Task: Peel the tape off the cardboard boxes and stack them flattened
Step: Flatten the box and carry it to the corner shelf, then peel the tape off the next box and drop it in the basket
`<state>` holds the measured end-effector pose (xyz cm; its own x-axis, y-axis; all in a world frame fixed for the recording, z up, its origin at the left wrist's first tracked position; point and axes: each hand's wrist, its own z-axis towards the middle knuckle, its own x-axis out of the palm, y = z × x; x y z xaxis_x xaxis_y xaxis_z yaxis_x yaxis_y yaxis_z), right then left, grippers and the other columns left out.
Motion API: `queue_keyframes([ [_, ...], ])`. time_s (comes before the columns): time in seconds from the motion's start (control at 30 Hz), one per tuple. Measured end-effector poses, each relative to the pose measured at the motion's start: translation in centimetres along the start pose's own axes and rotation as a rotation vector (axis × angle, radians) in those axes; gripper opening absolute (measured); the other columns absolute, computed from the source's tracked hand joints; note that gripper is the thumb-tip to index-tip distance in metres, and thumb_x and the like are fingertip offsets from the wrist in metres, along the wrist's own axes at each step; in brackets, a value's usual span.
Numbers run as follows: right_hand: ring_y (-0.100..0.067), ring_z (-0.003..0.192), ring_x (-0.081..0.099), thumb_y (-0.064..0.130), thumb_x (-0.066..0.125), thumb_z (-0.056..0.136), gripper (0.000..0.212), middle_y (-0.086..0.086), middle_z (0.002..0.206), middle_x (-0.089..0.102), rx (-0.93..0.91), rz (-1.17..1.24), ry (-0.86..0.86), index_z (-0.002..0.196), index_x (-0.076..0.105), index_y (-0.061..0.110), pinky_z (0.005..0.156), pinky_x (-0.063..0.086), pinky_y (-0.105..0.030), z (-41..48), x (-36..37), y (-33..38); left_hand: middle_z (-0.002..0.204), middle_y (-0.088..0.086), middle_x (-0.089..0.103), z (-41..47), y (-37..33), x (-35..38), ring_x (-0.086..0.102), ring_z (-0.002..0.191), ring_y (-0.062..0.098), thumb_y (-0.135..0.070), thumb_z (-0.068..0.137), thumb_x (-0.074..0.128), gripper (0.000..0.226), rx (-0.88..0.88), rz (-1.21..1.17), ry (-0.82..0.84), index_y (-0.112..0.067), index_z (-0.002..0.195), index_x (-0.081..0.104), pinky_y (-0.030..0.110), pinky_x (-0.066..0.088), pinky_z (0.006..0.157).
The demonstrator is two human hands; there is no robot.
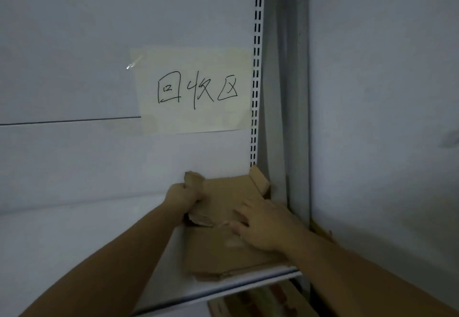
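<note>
A flattened brown cardboard box lies on a white shelf, on top of other flat cardboard. My left hand grips a crumpled flap at the box's left edge. My right hand lies palm down on the cardboard with the fingers spread, pressing on it. One small flap sticks up at the back right corner. A thin shiny strip, possibly tape, shows near my right fingertips.
A paper sign with handwritten characters is taped to the white back panel. A slotted white upright and a grey post close off the right side. More cardboard lies on a lower level beneath the shelf's front edge.
</note>
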<state>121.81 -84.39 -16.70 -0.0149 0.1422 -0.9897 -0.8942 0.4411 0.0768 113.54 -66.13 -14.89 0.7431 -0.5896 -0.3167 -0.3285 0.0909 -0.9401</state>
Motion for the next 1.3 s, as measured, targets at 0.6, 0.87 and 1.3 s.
queue_keyframes([
  [0.6,-0.026,0.107,0.058,0.028,0.039,0.092,0.035,-0.007,0.123,0.06,0.077,-0.064,-0.054,0.117,0.058,0.014,0.083,0.043,-0.031,6.1,-3.5,5.4,0.149,0.002,0.036,-8.9,2.2,-14.0,0.028,0.138,0.02,-0.049,0.096,0.034,0.053,0.25,1.128,-0.098,-0.021,0.141,0.038,0.036,0.021,0.112],
  [0.87,-0.023,0.143,0.016,0.053,0.043,0.091,0.07,-0.007,0.158,0.012,-0.617,0.228,0.146,0.148,0.016,0.022,0.113,0.018,-0.037,3.8,-2.7,36.9,0.15,0.009,0.034,-22.6,5.6,-39.2,0.032,0.136,0.026,-0.043,0.098,0.03,0.052,-0.091,1.255,-0.5,-0.015,0.142,0.034,0.04,0.024,0.11],
  [1.3,-0.023,0.146,0.0,0.053,0.041,0.091,0.07,-0.008,0.159,0.006,-1.104,0.089,0.087,0.148,0.012,0.025,0.117,0.01,-0.042,-1.3,0.8,68.0,0.158,0.007,0.012,-39.1,16.9,-65.6,0.002,0.145,0.024,-0.049,0.097,0.023,0.057,-0.434,1.201,-0.754,-0.021,0.147,0.019,0.05,0.009,0.115],
])
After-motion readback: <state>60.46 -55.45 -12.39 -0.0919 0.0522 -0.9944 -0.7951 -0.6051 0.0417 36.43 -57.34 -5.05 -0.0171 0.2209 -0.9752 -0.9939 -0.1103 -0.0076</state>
